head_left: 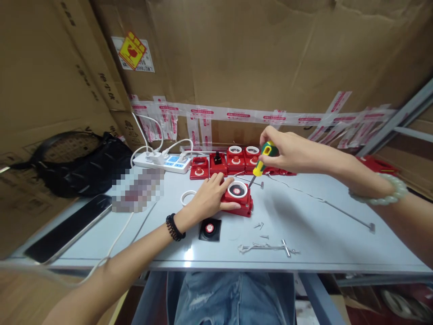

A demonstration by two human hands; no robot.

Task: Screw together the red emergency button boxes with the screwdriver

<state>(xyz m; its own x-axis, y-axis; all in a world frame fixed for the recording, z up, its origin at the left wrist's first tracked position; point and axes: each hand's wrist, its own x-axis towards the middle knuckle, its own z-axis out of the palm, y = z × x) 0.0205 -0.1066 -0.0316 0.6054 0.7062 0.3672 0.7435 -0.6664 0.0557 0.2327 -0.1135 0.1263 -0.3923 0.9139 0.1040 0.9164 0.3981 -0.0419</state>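
My left hand (pixel 211 196) is closed around a red fire-alarm-style box (pixel 244 210) on the table, holding it from its left side. The box has a white ring over a dark round centre. In my right hand (pixel 287 149) is a green-and-yellow screwdriver (pixel 260 166), slanted down, its tip at the box's upper right corner. A loose white ring (pixel 188 197) lies left of my left hand, partly behind it. Nearer to me is a black square piece (pixel 214 237) with a red-and-white round centre. Several small screws (pixel 259 225) lie right of it.
A row of red boxes (pixel 236 163) stands at the back, beside a white power strip (pixel 179 165) with plugged cables. Thin metal rods with small hammer-like heads (pixel 270 247) lie near the front edge. A phone (pixel 69 225) and a black bag (pixel 77 164) are left.
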